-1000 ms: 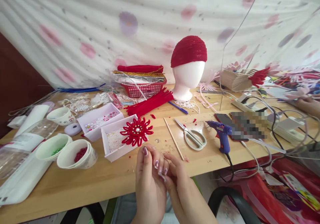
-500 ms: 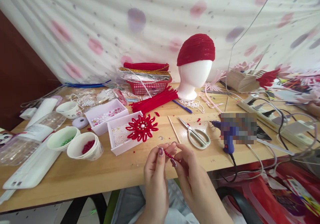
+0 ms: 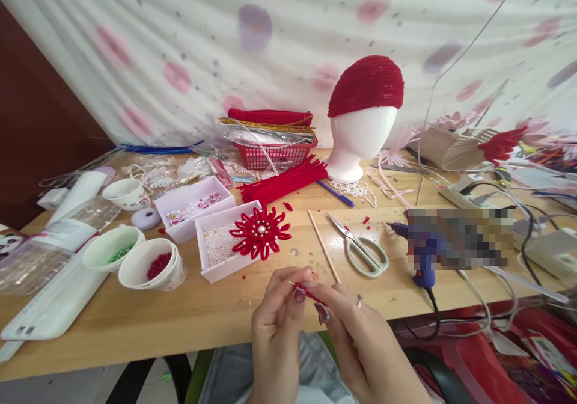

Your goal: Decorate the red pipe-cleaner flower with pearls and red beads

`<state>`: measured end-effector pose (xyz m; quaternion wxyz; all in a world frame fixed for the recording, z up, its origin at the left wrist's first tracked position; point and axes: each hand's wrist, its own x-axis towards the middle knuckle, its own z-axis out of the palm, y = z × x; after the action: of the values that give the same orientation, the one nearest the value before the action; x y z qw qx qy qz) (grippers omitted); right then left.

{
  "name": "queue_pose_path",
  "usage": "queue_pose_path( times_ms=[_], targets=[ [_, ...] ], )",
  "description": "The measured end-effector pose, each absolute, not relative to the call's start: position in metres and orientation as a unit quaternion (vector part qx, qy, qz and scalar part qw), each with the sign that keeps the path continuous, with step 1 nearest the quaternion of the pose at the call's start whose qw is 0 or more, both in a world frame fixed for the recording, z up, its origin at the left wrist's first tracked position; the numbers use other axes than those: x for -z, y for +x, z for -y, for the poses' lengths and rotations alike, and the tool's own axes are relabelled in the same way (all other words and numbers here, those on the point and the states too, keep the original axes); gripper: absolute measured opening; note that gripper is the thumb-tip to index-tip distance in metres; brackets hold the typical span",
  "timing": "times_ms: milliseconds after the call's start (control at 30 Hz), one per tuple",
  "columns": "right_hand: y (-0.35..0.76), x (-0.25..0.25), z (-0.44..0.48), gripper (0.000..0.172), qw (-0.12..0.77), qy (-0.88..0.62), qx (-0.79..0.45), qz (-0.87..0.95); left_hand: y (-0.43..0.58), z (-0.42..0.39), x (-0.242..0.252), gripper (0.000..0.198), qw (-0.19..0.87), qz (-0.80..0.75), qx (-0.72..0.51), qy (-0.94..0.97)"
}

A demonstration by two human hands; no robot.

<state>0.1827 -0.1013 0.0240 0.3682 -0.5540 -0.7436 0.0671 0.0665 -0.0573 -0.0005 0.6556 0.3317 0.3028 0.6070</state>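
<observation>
A short string of small red beads (image 3: 312, 295) is pinched between my two hands, just over the table's front edge. My left hand (image 3: 277, 332) is closed, thumb and forefinger on the end where a thin pale tip sticks out. Closed on the other end is my right hand (image 3: 360, 338), which wears a ring; its fingers partly cover the beads. Beyond them, a red fuzzy flower (image 3: 261, 231) with pearl beads at its centre rests over a white box of pearls (image 3: 216, 266). A paper cup (image 3: 169, 279) to the left holds red beads.
Scissors (image 3: 367, 257), a thin wooden stick (image 3: 323, 244) and a blue glue gun (image 3: 424, 254) lie to the right. At the back stand a white foam head (image 3: 360, 136) with a red covering, and a red basket (image 3: 270, 156). Cables (image 3: 478, 296) run along the right side.
The view has shifted slightly. My right hand has turned and drawn closer over the beads, bringing its ring into sight. Both hands still pinch the string, and less of it shows.
</observation>
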Motion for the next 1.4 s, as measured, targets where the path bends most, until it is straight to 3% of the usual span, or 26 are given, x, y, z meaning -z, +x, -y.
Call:
queue_pose_path(
  times_ms=[200, 533, 667, 800, 933, 1000, 1167, 1400],
  targets=[
    [0.189, -0.028, 0.097, 0.059, 0.349, -0.55, -0.076, 0.755, 0.067, 0.055, -0.001, 0.017, 0.678, -0.302, -0.587, 0.325],
    [0.193, -0.024, 0.083, 0.054, 0.367, -0.556, -0.146, 0.731, 0.07, 0.047, -0.007, 0.035, 0.686, -0.395, -0.532, 0.3],
    [0.196, -0.025, 0.075, 0.052, 0.386, -0.552, -0.17, 0.719, 0.069, 0.042, -0.01, 0.031, 0.683, -0.404, -0.521, 0.315],
    [0.204, -0.032, 0.062, 0.048, 0.39, -0.565, -0.152, 0.711, 0.061, 0.044, -0.015, 0.02, 0.577, -0.42, -0.55, 0.433],
    [0.215, -0.04, 0.044, 0.042, 0.366, -0.588, -0.115, 0.712, 0.037, 0.037, -0.019, 0.036, 0.308, -0.433, -0.594, 0.604],
    [0.219, -0.043, 0.034, 0.04, 0.352, -0.597, -0.091, 0.715, 0.022, 0.019, -0.021, 0.036, 0.23, -0.456, -0.558, 0.654],
    [0.226, -0.05, 0.01, 0.037, 0.313, -0.612, -0.083, 0.722, -0.001, -0.041, -0.024, 0.047, 0.157, -0.579, -0.423, 0.679],
    [0.222, -0.063, -0.021, 0.038, 0.254, -0.593, -0.07, 0.76, 0.006, -0.058, -0.023, 0.054, 0.242, -0.621, -0.345, 0.661]
  ],
)
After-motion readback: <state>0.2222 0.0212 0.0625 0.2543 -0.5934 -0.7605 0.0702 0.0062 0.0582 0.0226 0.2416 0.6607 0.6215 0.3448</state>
